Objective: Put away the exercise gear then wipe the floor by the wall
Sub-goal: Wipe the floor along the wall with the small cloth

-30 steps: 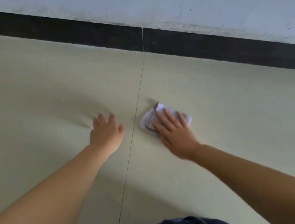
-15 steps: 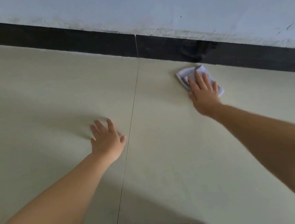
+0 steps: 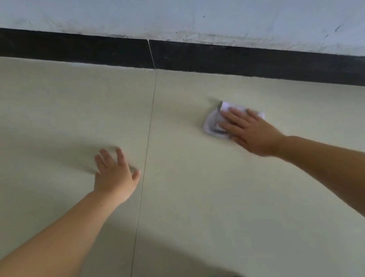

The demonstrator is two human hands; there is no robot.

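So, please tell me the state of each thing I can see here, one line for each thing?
left hand: flat on the floor, fingers spread, holding nothing
right hand: straight fingers pressing the cloth
cloth: white, crumpled, on the floor, apart from the baseboard
floor: pale tiles, thin joint line
baseboard: dark, seam visible

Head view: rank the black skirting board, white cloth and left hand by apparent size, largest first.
1. Black skirting board, spanning the frame.
2. Left hand.
3. White cloth, partly hidden under the right hand, and lying farther from the camera, so 2 versus 3 is unsure.
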